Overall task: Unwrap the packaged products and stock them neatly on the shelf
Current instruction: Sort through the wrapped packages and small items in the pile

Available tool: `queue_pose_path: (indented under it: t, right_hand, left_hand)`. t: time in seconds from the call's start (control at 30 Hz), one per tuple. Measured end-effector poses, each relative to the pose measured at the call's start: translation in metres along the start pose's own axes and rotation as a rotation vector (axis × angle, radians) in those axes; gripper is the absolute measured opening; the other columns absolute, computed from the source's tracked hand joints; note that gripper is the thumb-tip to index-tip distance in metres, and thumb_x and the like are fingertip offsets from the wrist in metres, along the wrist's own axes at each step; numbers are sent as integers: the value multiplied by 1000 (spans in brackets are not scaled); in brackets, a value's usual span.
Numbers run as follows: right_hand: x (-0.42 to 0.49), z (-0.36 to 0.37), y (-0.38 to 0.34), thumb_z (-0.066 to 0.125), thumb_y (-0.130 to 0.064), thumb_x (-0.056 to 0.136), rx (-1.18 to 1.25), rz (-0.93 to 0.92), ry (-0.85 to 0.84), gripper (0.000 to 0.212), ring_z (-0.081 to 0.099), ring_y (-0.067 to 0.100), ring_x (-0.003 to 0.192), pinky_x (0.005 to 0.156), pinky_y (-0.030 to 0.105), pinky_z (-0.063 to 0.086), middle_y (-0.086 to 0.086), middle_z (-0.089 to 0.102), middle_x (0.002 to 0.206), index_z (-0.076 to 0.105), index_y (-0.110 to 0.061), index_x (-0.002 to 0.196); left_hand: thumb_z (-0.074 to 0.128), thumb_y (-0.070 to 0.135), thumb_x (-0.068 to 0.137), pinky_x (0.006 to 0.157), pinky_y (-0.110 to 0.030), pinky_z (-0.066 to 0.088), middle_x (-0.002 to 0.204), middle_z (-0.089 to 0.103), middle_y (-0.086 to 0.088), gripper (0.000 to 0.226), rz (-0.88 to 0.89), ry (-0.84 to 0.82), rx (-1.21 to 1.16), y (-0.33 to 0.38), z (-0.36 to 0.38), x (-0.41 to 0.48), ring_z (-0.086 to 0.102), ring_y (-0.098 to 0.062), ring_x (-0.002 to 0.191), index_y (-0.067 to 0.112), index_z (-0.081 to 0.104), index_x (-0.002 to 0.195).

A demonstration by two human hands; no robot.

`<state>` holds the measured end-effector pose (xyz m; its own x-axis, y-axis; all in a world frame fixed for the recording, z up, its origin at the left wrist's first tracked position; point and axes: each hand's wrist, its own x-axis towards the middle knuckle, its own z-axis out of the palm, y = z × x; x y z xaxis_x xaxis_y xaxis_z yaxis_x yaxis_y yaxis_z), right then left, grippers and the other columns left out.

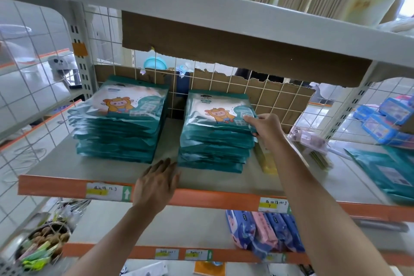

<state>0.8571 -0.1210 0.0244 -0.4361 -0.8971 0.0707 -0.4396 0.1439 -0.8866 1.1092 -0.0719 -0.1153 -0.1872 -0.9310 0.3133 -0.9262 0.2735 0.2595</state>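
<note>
- Middle shelf [89, 170], grey deck with an orange front lip, carries two piles of teal packets with a cartoon animal on the front.
- Left stack [121, 119] sits at the left-rear of the deck; nothing is touching it.
- Right stack [217, 132] stands just beside it with a narrow gap between them, and its back is near the wire grid.
- Right hand [266, 126] is at the right stack's upper right edge: thumb lies on top, fingers are curled under the topmost packets, so I read it as a grip.
- Left hand [156, 184] is over the shelf's front lip, palm down, fingers straight and together, holding nothing. The fingertips are at the right stack's lower left corner; I can't tell if they touch it.
- Yellow pack [266, 161] stands just right of the right stack, partly behind the right forearm.
- Loose teal packet [389, 172] lies flat at the far right of the deck, blurred.
- Blue and pink packs [264, 233] stand on the shelf below.
</note>
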Motion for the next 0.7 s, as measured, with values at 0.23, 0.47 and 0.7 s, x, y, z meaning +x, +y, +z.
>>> queue_pose_path:
  t: [0.23, 0.47, 0.7]
  right_hand:
    - [-3, 5, 0, 69, -35, 82, -313, -152, 124, 39, 60, 18, 85, 73, 33, 49, 7, 69, 103, 66, -6, 109]
    - [-6, 11, -2, 50, -52, 90, -721, -351, 138, 54, 45, 24, 119, 96, 36, 36, 7, 50, 131, 49, -18, 132]
    - [-18, 18, -8, 38, -75, 77, -827, -521, -199, 76, 35, 23, 134, 108, 50, 22, 4, 43, 145, 41, -33, 140]
  left_hand:
    - [5, 45, 98, 75, -34, 56, 103, 71, -5, 72, 10, 38, 0, -1, 4, 0, 68, -21, 94, 18, 73, 102]
    - [5, 45, 99, 76, -34, 55, 103, 71, -5, 73, 4, 43, -22, 1, 3, -1, 68, -21, 94, 17, 72, 103]
    - [5, 46, 99, 77, -35, 55, 105, 71, -5, 73, -13, -3, -35, 1, 0, -2, 68, -20, 97, 18, 72, 102]
